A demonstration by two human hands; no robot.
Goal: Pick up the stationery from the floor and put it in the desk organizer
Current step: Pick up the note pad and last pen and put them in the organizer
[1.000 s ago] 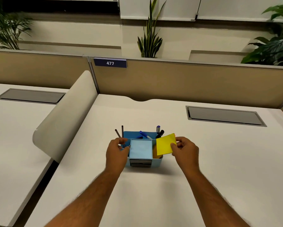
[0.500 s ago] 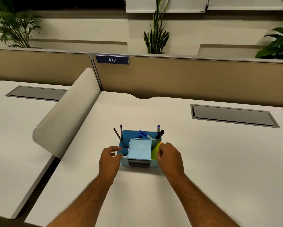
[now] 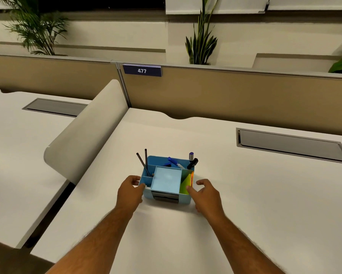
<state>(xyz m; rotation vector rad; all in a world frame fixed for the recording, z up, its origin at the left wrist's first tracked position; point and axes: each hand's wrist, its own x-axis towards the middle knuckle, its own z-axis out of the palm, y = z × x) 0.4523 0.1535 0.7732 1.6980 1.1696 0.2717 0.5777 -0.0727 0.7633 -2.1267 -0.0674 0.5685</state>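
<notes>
The white desk lies under both your hands. Between them sits the blue desk organizer. Your left hand grips its near-left corner. Your right hand is spread loose and empty. The yellow sticky notes stand in the compartment just off your right fingertips.

Warm even light, soft blur — wide-angle edge bending
</notes>
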